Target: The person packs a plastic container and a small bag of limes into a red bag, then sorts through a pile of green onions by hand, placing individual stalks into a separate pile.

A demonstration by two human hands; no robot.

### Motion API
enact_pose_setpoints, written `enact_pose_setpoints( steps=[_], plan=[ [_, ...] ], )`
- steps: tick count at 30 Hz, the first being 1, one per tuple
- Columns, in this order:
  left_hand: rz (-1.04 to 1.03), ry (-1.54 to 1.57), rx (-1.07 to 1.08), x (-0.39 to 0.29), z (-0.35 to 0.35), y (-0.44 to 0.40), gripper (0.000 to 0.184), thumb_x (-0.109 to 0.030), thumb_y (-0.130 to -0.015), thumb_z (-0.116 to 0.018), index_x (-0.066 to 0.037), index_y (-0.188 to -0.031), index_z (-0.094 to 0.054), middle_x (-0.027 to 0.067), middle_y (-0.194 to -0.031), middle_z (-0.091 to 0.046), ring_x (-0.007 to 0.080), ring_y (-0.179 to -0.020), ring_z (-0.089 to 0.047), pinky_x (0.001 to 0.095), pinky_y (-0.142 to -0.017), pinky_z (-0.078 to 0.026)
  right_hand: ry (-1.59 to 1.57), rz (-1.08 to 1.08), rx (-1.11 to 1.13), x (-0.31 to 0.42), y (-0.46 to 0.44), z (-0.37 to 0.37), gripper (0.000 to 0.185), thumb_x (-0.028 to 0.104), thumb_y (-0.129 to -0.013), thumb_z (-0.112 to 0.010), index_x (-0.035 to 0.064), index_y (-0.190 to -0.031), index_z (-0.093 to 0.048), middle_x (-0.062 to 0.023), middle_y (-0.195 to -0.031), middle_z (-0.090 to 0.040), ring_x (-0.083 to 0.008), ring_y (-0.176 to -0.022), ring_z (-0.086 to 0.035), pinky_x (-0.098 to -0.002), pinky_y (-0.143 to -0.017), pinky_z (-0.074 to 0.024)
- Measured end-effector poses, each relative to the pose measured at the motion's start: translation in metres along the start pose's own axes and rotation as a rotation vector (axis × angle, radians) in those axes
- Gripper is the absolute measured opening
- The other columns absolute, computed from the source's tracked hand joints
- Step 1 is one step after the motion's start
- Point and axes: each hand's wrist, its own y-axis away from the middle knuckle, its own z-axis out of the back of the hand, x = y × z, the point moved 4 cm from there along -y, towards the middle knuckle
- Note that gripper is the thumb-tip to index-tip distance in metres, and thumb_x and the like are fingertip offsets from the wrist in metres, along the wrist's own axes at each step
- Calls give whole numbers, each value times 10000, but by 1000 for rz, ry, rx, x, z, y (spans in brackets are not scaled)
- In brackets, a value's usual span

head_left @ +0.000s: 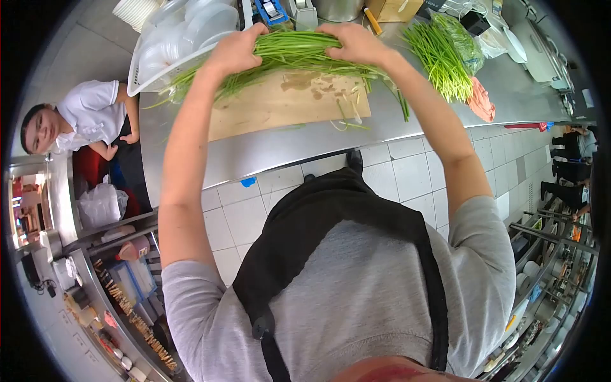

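A long bundle of green onions (293, 46) stretches sideways over the far part of a wooden cutting board (273, 105). My left hand (237, 51) is closed around its left part, beside a white basket. Toward the other end, my right hand (358, 44) grips the same bundle, fingers wrapped over the stalks. Thin leafy ends trail to the left past the board. Wet patches and a few loose stalk scraps (347, 114) lie on the board's right side. A second pile of green onions (439, 60) rests on the steel counter to the right.
The white basket (143, 86) holds clear plastic containers. A blue tape dispenser (272, 11) and a yellow-handled tool (373, 21) are behind the bundle. A pink cloth (482, 100) lies on the steel counter (407, 127). A person in a white shirt (95, 108) is at the left.
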Motion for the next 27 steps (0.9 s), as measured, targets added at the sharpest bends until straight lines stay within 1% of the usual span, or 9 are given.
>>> enact_pose_setpoints(
  steps=[3,5,7,12,15,16,20,23,27],
  plan=[
    [-301,349,109,18,7,-13,413,-109,-631,-611,-51,-1033,-532,138,-849,-625,240,-769,-584,324,-718,-442,-320,-35,190,-4,-6,21,386,205,-774,-545,97,-1140,-484,-136,-1011,-589,-317,-892,-562,-401,-773,-438],
    [-220,463,234,37,-2,-17,375,-119,-645,-627,-36,-1004,-558,137,-875,-622,208,-750,-561,297,-732,-433,-404,16,260,-18,-13,7,376,253,-800,-541,123,-1150,-499,-127,-1049,-578,-315,-923,-552,-403,-790,-438],
    [-132,283,209,57,-26,-22,420,-120,-657,-645,-34,-1056,-546,144,-911,-621,235,-796,-578,306,-754,-437,180,-159,292,-33,-13,-4,359,287,-809,-543,129,-1130,-527,-121,-1061,-573,-301,-943,-546,-396,-810,-439],
    [-169,76,-258,25,-24,13,446,-131,-714,-626,-53,-1140,-520,171,-1162,-522,299,-1059,-511,355,-882,-403,253,-196,62,-58,-11,-8,359,334,-773,-576,132,-1069,-562,-109,-1009,-598,-290,-944,-559,-420,-794,-450],
    [-362,-110,-397,6,-38,39,485,-182,-713,-638,-83,-1171,-511,148,-1273,-433,323,-1172,-406,422,-941,-347,179,-104,-82,-53,-3,12,378,332,-759,-592,123,-1073,-561,-111,-1032,-584,-289,-958,-548,-438,-816,-432],
    [-278,-169,-250,-5,-45,50,545,-214,-711,-643,-113,-1218,-472,148,-1332,-359,335,-1243,-302,467,-978,-291,136,-27,-124,-45,1,16,411,333,-746,-608,123,-1095,-554,-112,-1063,-569,-288,-985,-533,-450,-831,-418],
    [-180,-204,-236,3,-73,49,618,-220,-689,-660,-130,-1255,-430,147,-1339,-345,315,-1237,-306,464,-959,-306,234,199,-136,9,37,-13,539,273,-714,-655,139,-1203,-474,-97,-1162,-513,-288,-1066,-474,-426,-857,-387],
    [-120,-82,-192,17,-75,29,686,-211,-643,-682,-146,-1269,-408,140,-1281,-418,298,-1164,-398,457,-925,-328,352,78,-36,10,47,-42,674,246,-667,-693,172,-1268,-398,-92,-1224,-470,-288,-1114,-434,-437,-861,-366],
    [-78,22,-141,12,-55,18,578,-116,-604,-645,-92,-1163,-503,125,-1014,-583,275,-899,-554,361,-805,-415,133,-27,-9,-16,32,-41,709,220,-640,-682,199,-1280,-377,-120,-1103,-541,-277,-992,-517,-417,-810,-399]
  ],
)
